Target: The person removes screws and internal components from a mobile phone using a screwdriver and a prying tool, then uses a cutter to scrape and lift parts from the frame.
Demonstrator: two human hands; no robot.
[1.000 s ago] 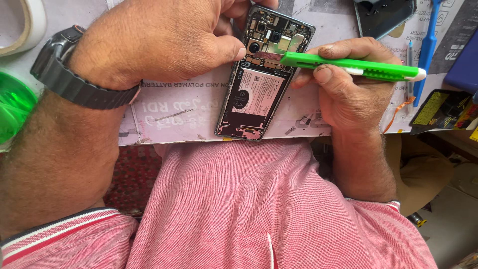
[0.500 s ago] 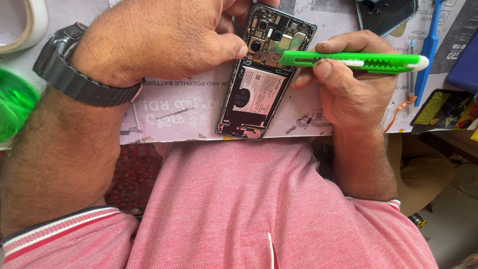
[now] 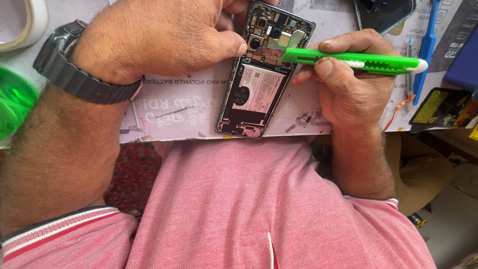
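Note:
An opened phone [image 3: 259, 79] lies back-up on a pale work board [image 3: 179, 109], its battery and circuit board exposed. My left hand [image 3: 154, 37], with a dark watch [image 3: 82, 69] on the wrist, presses on the phone's upper left edge, thumb against the frame. My right hand [image 3: 353, 84] grips a bright green utility knife [image 3: 358, 59]. Its short blade lies across the phone's upper part, just above the battery.
A blue tool [image 3: 427, 45] and a dark phone part [image 3: 383, 12] lie at the top right. A black and yellow packet [image 3: 440, 107] sits at the right edge. A green object [image 3: 12, 99] and a tape roll [image 3: 22, 22] are on the left. My pink shirt fills the foreground.
The knife has shifted slightly left, with its blade further onto the phone. My left hand keeps its hold on the phone.

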